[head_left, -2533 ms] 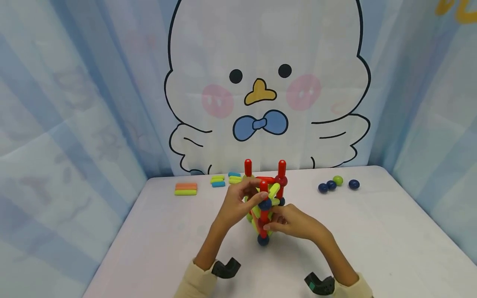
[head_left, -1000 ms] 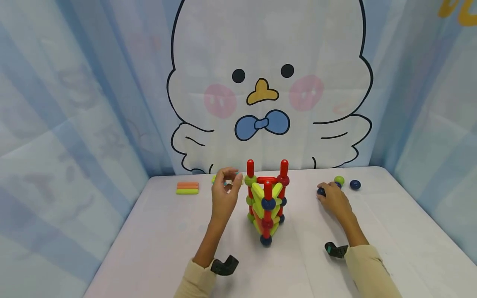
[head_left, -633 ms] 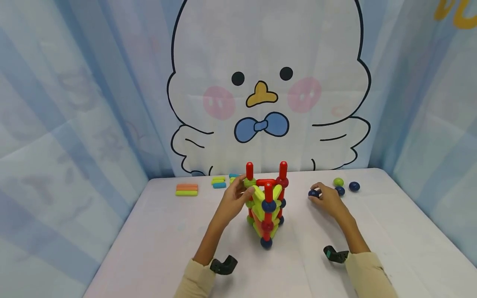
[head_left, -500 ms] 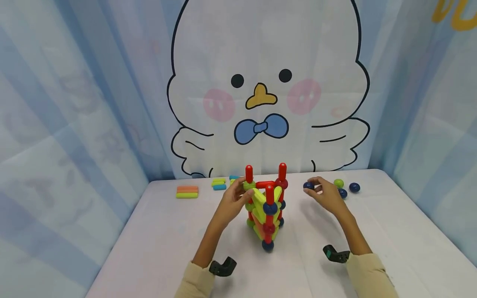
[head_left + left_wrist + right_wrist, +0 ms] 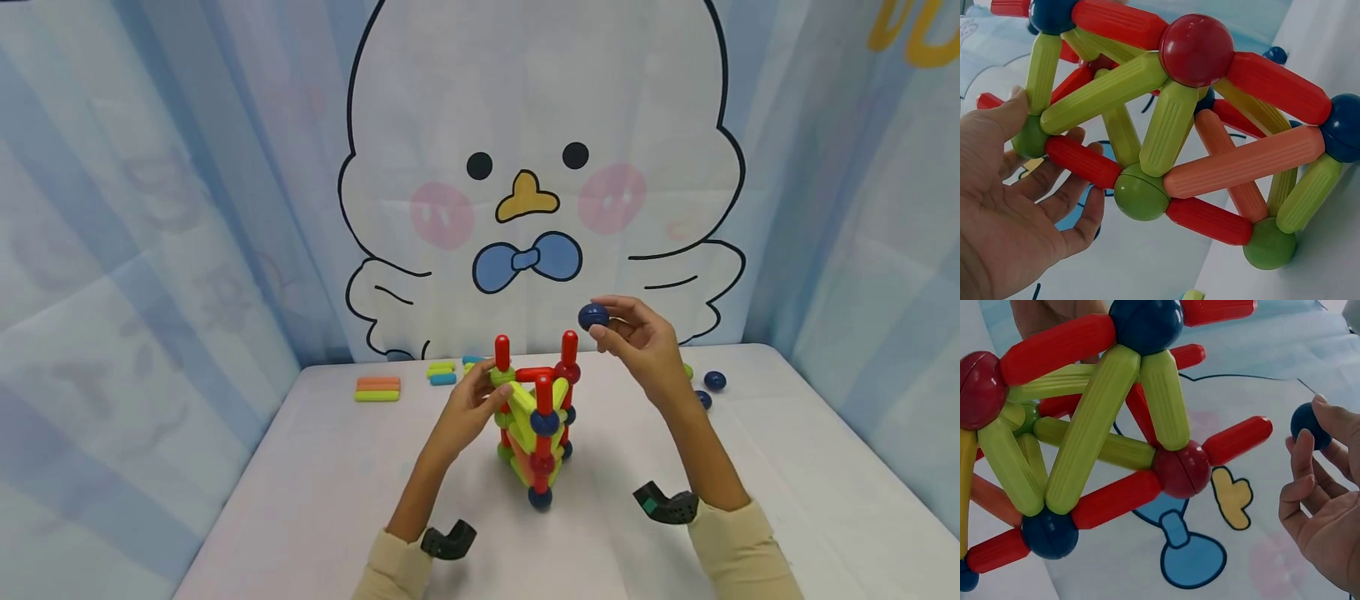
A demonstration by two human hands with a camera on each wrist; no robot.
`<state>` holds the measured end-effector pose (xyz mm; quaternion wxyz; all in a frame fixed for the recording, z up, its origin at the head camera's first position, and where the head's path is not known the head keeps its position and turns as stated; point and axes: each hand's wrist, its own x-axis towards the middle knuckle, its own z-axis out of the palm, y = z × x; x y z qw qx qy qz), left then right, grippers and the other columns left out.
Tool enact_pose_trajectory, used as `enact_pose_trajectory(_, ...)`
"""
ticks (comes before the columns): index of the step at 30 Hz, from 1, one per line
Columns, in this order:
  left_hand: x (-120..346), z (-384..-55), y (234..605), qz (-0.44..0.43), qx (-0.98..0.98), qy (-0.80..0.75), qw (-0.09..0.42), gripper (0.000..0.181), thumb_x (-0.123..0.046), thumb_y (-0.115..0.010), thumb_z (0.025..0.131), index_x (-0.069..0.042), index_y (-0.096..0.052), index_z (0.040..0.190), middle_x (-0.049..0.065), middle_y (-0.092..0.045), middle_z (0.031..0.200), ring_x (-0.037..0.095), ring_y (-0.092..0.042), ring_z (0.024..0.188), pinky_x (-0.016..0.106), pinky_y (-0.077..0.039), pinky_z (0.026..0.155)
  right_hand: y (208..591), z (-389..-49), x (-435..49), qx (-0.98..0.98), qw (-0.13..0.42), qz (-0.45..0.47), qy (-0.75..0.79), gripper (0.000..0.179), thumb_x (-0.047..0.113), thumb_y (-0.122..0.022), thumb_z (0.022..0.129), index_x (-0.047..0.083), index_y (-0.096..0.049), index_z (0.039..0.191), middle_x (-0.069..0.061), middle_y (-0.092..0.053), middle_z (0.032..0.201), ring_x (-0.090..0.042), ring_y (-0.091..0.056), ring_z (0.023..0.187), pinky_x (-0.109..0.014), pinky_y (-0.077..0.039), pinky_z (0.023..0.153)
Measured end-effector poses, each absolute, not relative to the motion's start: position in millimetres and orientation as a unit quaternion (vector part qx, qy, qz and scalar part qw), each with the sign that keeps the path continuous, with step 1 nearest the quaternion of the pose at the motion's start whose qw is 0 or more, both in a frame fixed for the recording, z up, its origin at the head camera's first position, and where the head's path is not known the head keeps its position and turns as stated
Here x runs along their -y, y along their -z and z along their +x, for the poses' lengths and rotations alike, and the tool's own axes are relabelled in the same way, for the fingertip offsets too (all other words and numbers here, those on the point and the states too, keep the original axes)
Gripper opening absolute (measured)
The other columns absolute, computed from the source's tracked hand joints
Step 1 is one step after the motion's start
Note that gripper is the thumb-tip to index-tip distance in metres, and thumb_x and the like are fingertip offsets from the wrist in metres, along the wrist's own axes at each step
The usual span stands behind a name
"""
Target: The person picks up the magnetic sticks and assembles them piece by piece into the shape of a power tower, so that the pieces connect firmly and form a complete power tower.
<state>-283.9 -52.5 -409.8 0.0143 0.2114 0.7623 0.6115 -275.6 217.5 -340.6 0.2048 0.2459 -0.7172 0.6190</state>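
A tower of magnetic rods and balls (image 5: 543, 396) stands on the table, with red rods pointing up from its top. My left hand (image 5: 465, 410) pinches the tower at an upper green ball (image 5: 502, 377). In the left wrist view, the thumb lies on that green ball (image 5: 1030, 137), with some fingers behind it. My right hand (image 5: 647, 346) holds a dark blue ball (image 5: 592, 317) between thumb and fingers, raised above the table and to the right of the tower. The right wrist view shows this blue ball (image 5: 1310, 426) apart from the nearest red rod (image 5: 1238, 440).
Orange and green rods (image 5: 377, 390) lie at the table's back left. Nearer the tower are short green and blue rods (image 5: 442, 378), partly hidden by the left hand. At the back right lie dark blue balls (image 5: 715, 381) and a green ball (image 5: 687, 372) mostly behind the right arm.
My right hand left the tower, picked up a blue ball at the right, and raised it leftward toward the tower's top. My left hand came off the tower, then took hold at the green ball.
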Motion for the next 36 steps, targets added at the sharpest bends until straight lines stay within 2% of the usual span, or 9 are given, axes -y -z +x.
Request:
enact_pose_trajectory(6,54,-284,411,0.220,-0.763,-0.608,0.014,0.059,-0.040,-0.061,0.095,-0.013,-0.042,0.144,0.012,-0.056,0.140,0.030,-0.055,0.128,0.043,-0.047,0.104,337,-276,-206,0.732,0.189,0.253,-0.604,0.039,0.008,-0.066,0.092,0.004,-0.056,0.130,0.002,-0.065,0.111,-0.013,-0.060,0.075,-0.017,-0.054,0.072)
enact_pose_trajectory(14,56,-284,411,0.230,-0.757,-0.612,0.021,0.060,-0.036,-0.063,0.095,-0.012,-0.040,0.145,0.013,-0.056,0.139,0.030,-0.055,0.127,0.043,-0.047,0.104,340,-278,-200,0.749,0.190,0.243,-0.587,0.040,0.011,-0.065,0.094,0.006,-0.056,0.132,-0.001,-0.064,0.114,-0.017,-0.060,0.070,-0.019,-0.055,0.072)
enact_pose_trajectory(20,56,-285,411,0.231,-0.754,-0.614,0.024,0.062,-0.034,-0.065,0.093,-0.014,-0.040,0.147,0.012,-0.053,0.142,0.032,-0.056,0.125,0.042,-0.051,0.099,343,-275,-205,0.748,0.211,0.226,-0.587,0.040,0.012,-0.061,0.096,0.004,-0.053,0.134,-0.004,-0.061,0.120,-0.017,-0.057,0.064,-0.018,-0.054,0.070)
enact_pose_trajectory(24,56,-286,411,0.232,-0.751,-0.618,0.017,0.059,-0.031,-0.067,0.092,-0.015,-0.043,0.144,0.011,-0.055,0.140,0.031,-0.056,0.124,0.042,-0.051,0.099,350,-274,-217,0.743,0.252,0.186,-0.592,0.032,0.016,-0.058,0.098,0.002,-0.058,0.127,0.001,-0.065,0.112,-0.013,-0.055,0.059,-0.016,-0.052,0.064)
enact_pose_trajectory(27,55,-286,410,0.228,-0.749,-0.621,0.011,0.055,-0.028,-0.070,0.090,-0.014,-0.048,0.139,0.010,-0.058,0.135,0.029,-0.057,0.123,0.042,-0.050,0.101,364,-276,-236,0.758,0.294,0.153,-0.562,0.026,0.016,-0.059,0.098,0.001,-0.063,0.120,0.005,-0.067,0.095,-0.009,-0.054,0.057,-0.015,-0.045,0.052)
enact_pose_trajectory(30,55,-284,410,0.222,-0.750,-0.623,0.009,0.051,-0.026,-0.074,0.088,-0.013,-0.052,0.133,0.008,-0.060,0.128,0.027,-0.058,0.120,0.041,-0.050,0.101,388,-278,-260,0.801,0.336,0.106,-0.483,0.021,0.015,-0.061,0.097,0.001,-0.066,0.111,0.000,-0.063,0.082,-0.005,-0.051,0.052,-0.018,-0.038,0.044)
enact_pose_trajectory(32,55,-282,409,0.218,-0.749,-0.626,0.009,0.049,-0.026,-0.076,0.085,-0.013,-0.054,0.128,0.007,-0.061,0.124,0.026,-0.058,0.119,0.041,-0.050,0.100,405,-279,-276,0.839,0.347,0.065,-0.414,0.020,0.016,-0.062,0.096,0.001,-0.068,0.108,-0.008,-0.061,0.081,-0.008,-0.052,0.053,-0.020,-0.040,0.044)
enact_pose_trajectory(34,55,-281,409,0.215,-0.749,-0.627,0.006,0.048,-0.025,-0.078,0.083,-0.014,-0.056,0.124,0.006,-0.063,0.121,0.025,-0.058,0.118,0.043,-0.050,0.100,420,-281,-290,0.876,0.335,0.035,-0.345,0.022,0.015,-0.062,0.096,-0.002,-0.067,0.109,-0.018,-0.063,0.093,-0.016,-0.058,0.060,-0.027,-0.047,0.051)
enact_pose_trajectory(36,56,-280,407,0.216,-0.750,-0.626,-0.001,0.047,-0.024,-0.079,0.082,-0.013,-0.056,0.121,0.006,-0.064,0.120,0.025,-0.058,0.118,0.047,-0.050,0.100,432,-282,-301,0.907,0.303,0.008,-0.292,0.027,0.015,-0.062,0.095,-0.004,-0.065,0.114,-0.027,-0.060,0.109,-0.031,-0.063,0.075,-0.040,-0.054,0.063)
